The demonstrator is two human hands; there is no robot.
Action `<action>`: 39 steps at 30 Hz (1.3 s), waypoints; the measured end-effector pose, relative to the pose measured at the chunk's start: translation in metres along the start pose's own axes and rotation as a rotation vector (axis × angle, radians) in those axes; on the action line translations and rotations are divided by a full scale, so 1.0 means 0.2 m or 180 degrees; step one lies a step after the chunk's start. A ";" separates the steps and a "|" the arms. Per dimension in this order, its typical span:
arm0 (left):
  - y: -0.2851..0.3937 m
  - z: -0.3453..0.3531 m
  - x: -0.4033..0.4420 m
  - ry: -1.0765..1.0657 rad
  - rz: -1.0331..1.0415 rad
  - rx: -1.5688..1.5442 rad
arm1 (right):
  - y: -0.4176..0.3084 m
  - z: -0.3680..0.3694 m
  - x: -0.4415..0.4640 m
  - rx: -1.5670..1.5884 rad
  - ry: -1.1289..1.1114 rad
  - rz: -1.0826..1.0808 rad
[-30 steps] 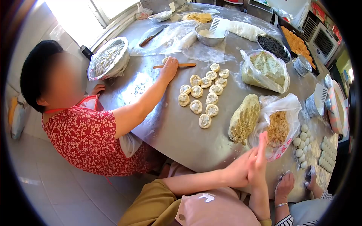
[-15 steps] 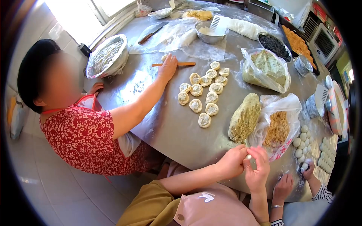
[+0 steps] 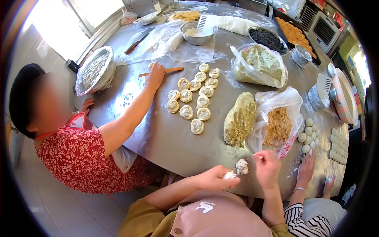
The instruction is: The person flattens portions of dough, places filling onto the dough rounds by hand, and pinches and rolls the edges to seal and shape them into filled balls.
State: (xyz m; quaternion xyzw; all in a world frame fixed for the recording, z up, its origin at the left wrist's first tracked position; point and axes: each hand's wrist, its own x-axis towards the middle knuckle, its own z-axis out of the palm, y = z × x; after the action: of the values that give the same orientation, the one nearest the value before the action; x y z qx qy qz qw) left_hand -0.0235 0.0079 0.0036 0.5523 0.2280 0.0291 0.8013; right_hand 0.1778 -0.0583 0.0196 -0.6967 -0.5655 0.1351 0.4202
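Observation:
My left hand (image 3: 218, 177) is closed around a lump of white dough (image 3: 229, 174), which pokes out by the thumb. Just beyond it, at the table's near edge, is another rough whitish dough lump (image 3: 242, 166); whether it touches the table I cannot tell. Slightly blurred, my right hand (image 3: 268, 169) is raised to the right of that lump, its fingers curled together. A tiny pale spot shows at its fingertips, too small to name. Ahead of my hands are a long greenish-yellow mass of filling (image 3: 239, 118) and an open plastic bag of crumbly brown filling (image 3: 277, 126).
At left, a co-worker's hand (image 3: 154, 75) works over a thin wooden stick (image 3: 172, 70) near several filled dough rounds (image 3: 186, 96). At right, another person's hand (image 3: 306, 170) is beside dough balls (image 3: 308, 132). A knife (image 3: 138, 41) lies at the back.
My hands, together at a small white piece before, have separated; the left moved left and lower. A loose dough lump now shows between them. The view has shifted right.

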 end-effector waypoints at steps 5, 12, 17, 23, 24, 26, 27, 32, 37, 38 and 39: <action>0.09 -0.05 -0.04 0.1016 0.0626 -0.1723 | -0.03 0.10 -0.05 -0.0379 0.0134 -0.0914; 0.01 -0.14 0.04 0.0862 0.1171 -0.2501 | 0.15 0.33 -0.27 -0.0637 -0.0617 -0.1300; 0.11 -0.13 0.04 0.1109 0.1095 -0.2836 | 0.22 0.33 -0.24 -0.0341 -0.0629 -0.1293; 0.21 -0.09 0.05 0.1059 0.1753 -0.3415 | 0.05 0.19 -0.18 -0.0066 -0.0162 -0.0744; 0.20 -0.08 0.05 0.0978 0.1777 -0.3350 | 0.02 0.15 -0.16 -0.0052 0.0036 -0.0626; 0.19 -0.04 0.07 0.0806 0.1862 -0.3209 | -0.01 0.08 -0.12 0.0311 0.0137 -0.0485; 0.19 0.00 0.09 0.0857 0.1837 -0.3202 | -0.02 0.05 -0.09 0.0497 0.0201 -0.0450; 0.21 0.20 0.14 0.0837 0.1780 -0.2558 | -0.14 0.07 -0.05 0.0998 0.0255 -0.0544; 0.16 0.22 0.19 0.1070 0.2125 -0.1271 | -0.11 0.04 -0.07 0.2628 -0.0384 0.0659; 0.15 0.23 0.21 0.1433 0.2348 -0.0937 | -0.09 0.01 -0.08 0.3133 -0.0822 0.0837; 0.15 0.23 0.20 0.1319 0.2020 -0.0752 | -0.08 0.03 -0.09 0.3295 -0.0933 0.0910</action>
State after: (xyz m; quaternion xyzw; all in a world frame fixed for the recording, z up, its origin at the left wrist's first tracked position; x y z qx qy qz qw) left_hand 0.0362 -0.0081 0.0309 0.4817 0.1979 0.4120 0.7476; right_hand 0.1569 -0.0722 0.0226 -0.4430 -0.3777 0.5465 0.6020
